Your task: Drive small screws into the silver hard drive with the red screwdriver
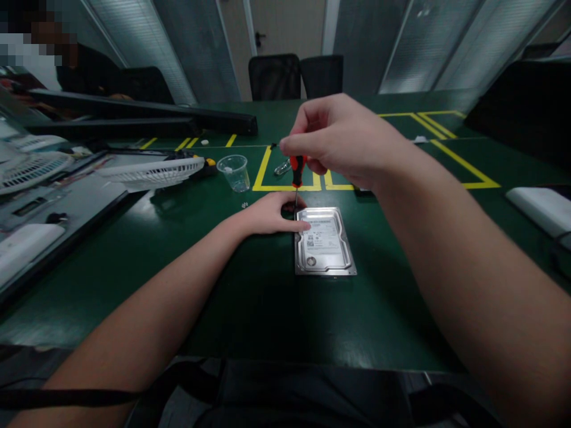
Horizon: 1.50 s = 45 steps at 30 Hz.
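Note:
A silver hard drive (328, 246) lies label side up on the green table. My left hand (279, 213) grips its far left corner, the thumb resting on the label and the fingers curled along the far edge. Above that corner, my right hand (323, 134) is closed around the top of a red and black screwdriver (297, 172). Its shaft points straight down to the drive's far left corner; the tip is hidden by my left hand. A few tiny pale pieces (244, 205) lie left of my left hand, too small to name.
A clear plastic cup (234, 173) stands behind my left hand. White fan-like grilles (154, 171) and a large flat panel (80, 208) take up the left side. A white object (542, 208) lies at right. Yellow tape (285, 188) marks the table. Another person (89, 68) sits far left.

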Available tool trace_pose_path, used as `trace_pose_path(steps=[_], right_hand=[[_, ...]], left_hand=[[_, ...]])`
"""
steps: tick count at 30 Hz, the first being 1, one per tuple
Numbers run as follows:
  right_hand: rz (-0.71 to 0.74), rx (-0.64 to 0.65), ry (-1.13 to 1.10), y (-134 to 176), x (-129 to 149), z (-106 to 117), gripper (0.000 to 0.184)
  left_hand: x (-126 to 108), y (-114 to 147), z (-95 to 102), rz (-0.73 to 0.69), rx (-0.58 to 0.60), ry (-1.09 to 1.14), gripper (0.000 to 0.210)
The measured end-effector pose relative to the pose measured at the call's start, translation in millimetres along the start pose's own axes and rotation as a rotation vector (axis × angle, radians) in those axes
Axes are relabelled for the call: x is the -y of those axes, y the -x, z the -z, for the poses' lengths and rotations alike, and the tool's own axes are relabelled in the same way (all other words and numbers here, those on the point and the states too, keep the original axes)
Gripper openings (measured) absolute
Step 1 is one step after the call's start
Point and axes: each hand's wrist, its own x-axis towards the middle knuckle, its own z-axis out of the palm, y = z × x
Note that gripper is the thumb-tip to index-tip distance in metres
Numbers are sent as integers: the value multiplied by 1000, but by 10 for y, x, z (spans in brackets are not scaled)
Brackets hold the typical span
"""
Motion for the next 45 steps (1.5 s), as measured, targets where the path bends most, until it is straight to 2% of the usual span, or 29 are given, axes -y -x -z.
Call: trace_pose_path(steps=[8, 10, 13, 17, 23, 31, 38, 45], right_hand=[[18, 52, -12, 16, 38, 27, 16], [19, 67, -6, 7, 27, 25, 22], [-4, 79, -44, -12, 0, 10, 29], [-57, 60, -154, -29, -28, -14, 22], [-104, 51, -183, -22, -7, -29, 18], [-34, -30, 11, -33, -12, 15, 22], [-9, -58, -27, -39, -58, 11, 36], [-18, -66, 67, -52, -57, 5, 31]], left_hand=[[9, -2, 6, -12, 5, 0, 63], [6, 0, 4, -7, 3, -2, 64], [14, 0, -4, -6, 1, 2, 65], [46, -8, -15, -23, -7, 6, 65], [37, -9, -14, -21, -1, 18, 65], [48, -6, -6, -18, -5, 2, 64], [1, 2, 1, -10, -8, -2, 62], [-7, 2, 5, -13, -6, 1, 63]])
